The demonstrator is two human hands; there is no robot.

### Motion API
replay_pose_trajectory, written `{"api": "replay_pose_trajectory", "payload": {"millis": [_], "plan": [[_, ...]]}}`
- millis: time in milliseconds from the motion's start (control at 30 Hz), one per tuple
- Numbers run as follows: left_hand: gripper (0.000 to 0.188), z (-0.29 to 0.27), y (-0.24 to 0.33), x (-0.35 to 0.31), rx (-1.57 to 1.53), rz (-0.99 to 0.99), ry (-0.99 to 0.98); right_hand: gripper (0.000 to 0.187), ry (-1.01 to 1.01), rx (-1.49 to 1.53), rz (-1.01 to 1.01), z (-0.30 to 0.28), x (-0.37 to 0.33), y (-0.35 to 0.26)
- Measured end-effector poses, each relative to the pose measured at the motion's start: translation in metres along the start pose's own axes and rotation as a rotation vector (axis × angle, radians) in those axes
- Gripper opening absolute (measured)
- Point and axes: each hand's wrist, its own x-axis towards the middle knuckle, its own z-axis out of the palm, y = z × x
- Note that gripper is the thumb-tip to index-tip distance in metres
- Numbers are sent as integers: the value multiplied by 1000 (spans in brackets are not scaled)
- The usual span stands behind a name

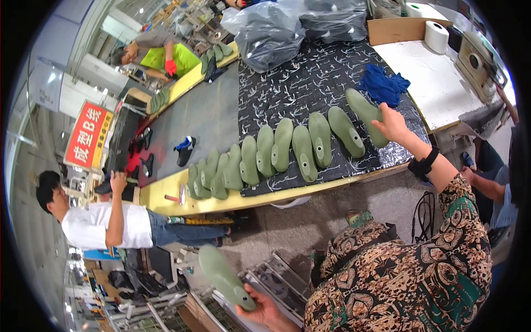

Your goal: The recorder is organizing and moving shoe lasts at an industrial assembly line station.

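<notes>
In my left hand [261, 307], a green shoe last [219, 271] hangs low over a metal rack, gripped by its heel end. My right hand [391, 124] closes on the edge of another green shoe last [360, 110], at the right end of a row on the table. The row's nearest shoe last [342, 126] lies just left of it, sole up with a round hole in its heel. Several more green shoe lasts [281, 145] run leftward along the table's near edge, on a black patterned sheet [293, 91]. A crumpled blue cloth [384, 84] lies beyond my right hand.
Grey plastic bags [265, 36] stand at the table's far side. A sewing machine [474, 63] and white thread cone [436, 36] are at the right. One person [105, 224] handles a dark shoe at the left; another [160, 52] works farther back. The metal rack [282, 279] stands below the table.
</notes>
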Motion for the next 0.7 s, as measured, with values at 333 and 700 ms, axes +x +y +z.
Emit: {"api": "replay_pose_trajectory", "payload": {"millis": [333,700], "plan": [[52,51,-85,14,248,-44,152,43,-209,45,-559,31,-5,-73],[48,6,-125,-40,619,-141,384,59,-2211,923,322,123,-192,-189]]}}
